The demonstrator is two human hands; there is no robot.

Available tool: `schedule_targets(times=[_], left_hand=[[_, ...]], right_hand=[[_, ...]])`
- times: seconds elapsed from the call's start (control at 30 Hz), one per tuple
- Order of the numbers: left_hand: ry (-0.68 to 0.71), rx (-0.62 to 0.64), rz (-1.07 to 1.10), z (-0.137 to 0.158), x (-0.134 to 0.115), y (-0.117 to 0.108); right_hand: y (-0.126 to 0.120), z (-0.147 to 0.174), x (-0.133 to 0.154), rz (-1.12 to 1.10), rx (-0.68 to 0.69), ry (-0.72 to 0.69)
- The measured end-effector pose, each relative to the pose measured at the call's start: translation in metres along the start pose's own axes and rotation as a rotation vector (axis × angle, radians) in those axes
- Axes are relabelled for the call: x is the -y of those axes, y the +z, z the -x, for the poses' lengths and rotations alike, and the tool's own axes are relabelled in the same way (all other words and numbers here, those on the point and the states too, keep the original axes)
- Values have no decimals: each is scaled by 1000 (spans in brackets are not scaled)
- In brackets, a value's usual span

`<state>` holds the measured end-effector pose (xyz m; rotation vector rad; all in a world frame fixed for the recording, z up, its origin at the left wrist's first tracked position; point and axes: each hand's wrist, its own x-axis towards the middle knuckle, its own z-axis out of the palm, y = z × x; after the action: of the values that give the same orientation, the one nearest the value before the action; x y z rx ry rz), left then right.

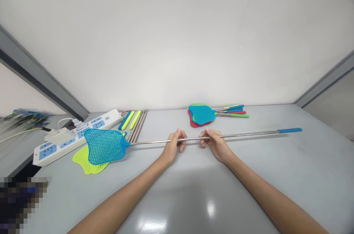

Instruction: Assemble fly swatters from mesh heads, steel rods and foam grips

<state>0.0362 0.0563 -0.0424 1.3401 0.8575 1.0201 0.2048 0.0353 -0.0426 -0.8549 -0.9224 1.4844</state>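
A blue fly swatter (106, 146) with a long, extended metal rod lies crosswise in front of me, its mesh head to the left and its blue grip to the right. My left hand (173, 146) is closed around the rod left of its middle. A short way to the right, my right hand (215, 142) pinches the same rod between thumb and fingers. Beneath the blue head, a yellow-green swatter head (92, 164) rests on the table, partly covered.
A white power strip (77, 137) with plugs stands at the left. Beside it lie blue and yellow grips (128, 120) and several metal rods (138, 127). Near the back wall is a pile of swatters (203, 114) with shortened handles. Wrapped items (24, 127) sit far left.
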Motion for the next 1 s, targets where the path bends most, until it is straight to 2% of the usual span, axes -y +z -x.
schedule_targets(times=[0.1, 0.23, 0.4, 0.53, 0.67, 0.77, 1.0], left_hand=[[-24, 34, -57, 0, -1, 0], [-16, -40, 9, -2, 1, -1], [33, -207, 224, -2, 1, -2], [112, -369, 412, -3, -1, -4], [117, -451, 404, -3, 1, -5], [121, -453, 329, -3, 3, -5], [116, -366, 196, -3, 5, -5]], right_hand=[[1, 0, 0, 36, 36, -2], [-1, -2, 1, -44, -1, 38], [-6, -5, 2, -202, -117, 47], [-6, -5, 2, -238, -164, 49], [-4, -5, 3, -253, -183, 18], [-3, -5, 3, -269, -167, 3], [-2, -4, 3, -209, -96, -6]])
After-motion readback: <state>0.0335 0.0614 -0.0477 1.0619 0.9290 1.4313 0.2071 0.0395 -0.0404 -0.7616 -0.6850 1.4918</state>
